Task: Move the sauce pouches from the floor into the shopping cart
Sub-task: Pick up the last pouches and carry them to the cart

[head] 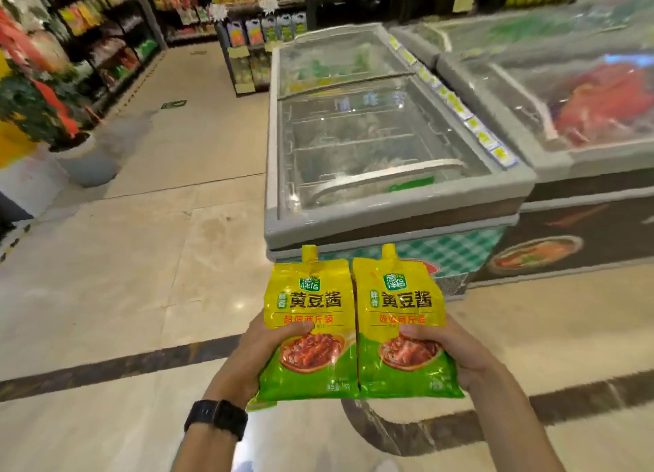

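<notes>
Holding one pouch in each hand, the person has both sauce pouches up off the floor (141, 294) and out in front of the body. On the left, the left hand (247, 358), with a black watch (216, 418) on its wrist, grips the left pouch (308, 309) low down. The thumb presses on the front and the other fingers are tucked behind, so I cannot tell how they lie. The right pouch (400, 309) sits just beside it, inner edges touching, and the right hand (460, 355) grips it the same way, thumb on front, fingers hidden at the back. Gripping near the bottom likely keeps the heavy, floppy part from sagging. Both pouches have their long side running away from the person, with green bottoms near the wrists and yellow caps (309, 253) pointing ahead toward the glass-topped freezer (354, 206). The printed fronts face up at the camera. A small yellow-green corner peeks out under the left pouch — maybe another pouch, but too little shows to say. The shopping cart is not in view, so both pouches look ready to be carried to it
</notes>
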`<action>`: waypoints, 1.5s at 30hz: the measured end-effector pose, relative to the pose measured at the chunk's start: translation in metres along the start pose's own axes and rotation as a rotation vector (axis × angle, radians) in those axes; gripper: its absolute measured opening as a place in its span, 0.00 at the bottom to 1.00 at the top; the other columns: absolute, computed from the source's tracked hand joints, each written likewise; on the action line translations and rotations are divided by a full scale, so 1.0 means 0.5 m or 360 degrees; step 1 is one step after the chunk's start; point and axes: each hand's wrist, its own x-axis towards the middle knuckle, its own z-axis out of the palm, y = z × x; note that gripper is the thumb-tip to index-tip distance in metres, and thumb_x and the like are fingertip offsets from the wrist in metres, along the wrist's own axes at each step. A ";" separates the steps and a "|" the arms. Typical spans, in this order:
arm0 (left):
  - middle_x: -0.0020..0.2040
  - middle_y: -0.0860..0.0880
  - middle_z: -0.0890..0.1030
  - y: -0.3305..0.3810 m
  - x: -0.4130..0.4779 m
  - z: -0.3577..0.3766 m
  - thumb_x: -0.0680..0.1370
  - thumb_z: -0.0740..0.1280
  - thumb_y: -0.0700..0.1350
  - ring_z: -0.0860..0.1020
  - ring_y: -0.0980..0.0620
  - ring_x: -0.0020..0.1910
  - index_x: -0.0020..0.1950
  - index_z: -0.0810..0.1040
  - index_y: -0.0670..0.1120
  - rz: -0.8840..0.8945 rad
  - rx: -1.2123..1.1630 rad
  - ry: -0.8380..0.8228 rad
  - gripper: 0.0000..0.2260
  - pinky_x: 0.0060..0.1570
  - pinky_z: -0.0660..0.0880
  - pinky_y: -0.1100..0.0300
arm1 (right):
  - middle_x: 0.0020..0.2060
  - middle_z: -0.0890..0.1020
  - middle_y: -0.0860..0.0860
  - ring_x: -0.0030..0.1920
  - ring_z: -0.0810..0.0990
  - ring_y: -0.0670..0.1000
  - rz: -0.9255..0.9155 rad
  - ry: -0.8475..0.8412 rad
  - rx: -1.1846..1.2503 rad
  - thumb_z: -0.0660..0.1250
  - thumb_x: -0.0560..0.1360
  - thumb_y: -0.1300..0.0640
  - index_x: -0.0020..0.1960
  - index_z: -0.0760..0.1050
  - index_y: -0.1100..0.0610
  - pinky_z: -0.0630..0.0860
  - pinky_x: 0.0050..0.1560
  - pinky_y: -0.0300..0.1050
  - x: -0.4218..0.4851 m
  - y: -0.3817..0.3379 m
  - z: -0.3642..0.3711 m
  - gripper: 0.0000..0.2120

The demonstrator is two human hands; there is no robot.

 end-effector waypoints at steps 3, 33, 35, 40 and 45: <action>0.58 0.38 0.84 0.016 0.072 0.136 0.59 0.81 0.47 0.82 0.34 0.58 0.63 0.80 0.43 -0.0047 0.0102 -0.0235 0.33 0.65 0.74 0.35 | 0.56 0.83 0.63 0.55 0.82 0.65 -0.0139 0.0175 0.0248 0.86 0.47 0.56 0.60 0.79 0.59 0.77 0.59 0.63 -0.055 -0.010 -0.119 0.42; 0.58 0.39 0.84 -0.084 0.533 1.574 0.57 0.82 0.44 0.83 0.36 0.57 0.65 0.77 0.43 -0.0575 0.0854 -0.1922 0.37 0.63 0.75 0.36 | 0.50 0.86 0.60 0.48 0.86 0.60 -0.0639 0.1928 0.1226 0.84 0.52 0.62 0.58 0.78 0.60 0.82 0.45 0.53 -0.441 -0.115 -1.059 0.35; 0.59 0.38 0.84 -0.112 0.539 1.680 0.57 0.82 0.44 0.82 0.35 0.58 0.66 0.77 0.42 -0.0550 0.0899 -0.1954 0.38 0.64 0.73 0.34 | 0.47 0.86 0.59 0.43 0.86 0.57 -0.0689 0.1972 0.1256 0.81 0.58 0.67 0.55 0.79 0.59 0.82 0.38 0.47 -0.470 -0.120 -1.147 0.26; 0.59 0.38 0.84 -0.157 0.546 1.927 0.58 0.82 0.42 0.82 0.35 0.57 0.66 0.77 0.42 -0.0584 0.0971 -0.1991 0.37 0.64 0.74 0.35 | 0.46 0.86 0.59 0.42 0.86 0.56 -0.0733 0.1953 0.1333 0.78 0.60 0.70 0.55 0.79 0.61 0.82 0.36 0.45 -0.542 -0.150 -1.363 0.25; 0.61 0.37 0.83 -0.188 0.556 2.167 0.60 0.82 0.42 0.82 0.34 0.59 0.67 0.77 0.41 -0.0556 0.1005 -0.2026 0.36 0.64 0.74 0.36 | 0.49 0.86 0.60 0.45 0.86 0.58 -0.0668 0.1944 0.1324 0.77 0.61 0.69 0.56 0.79 0.61 0.82 0.47 0.52 -0.632 -0.205 -1.584 0.25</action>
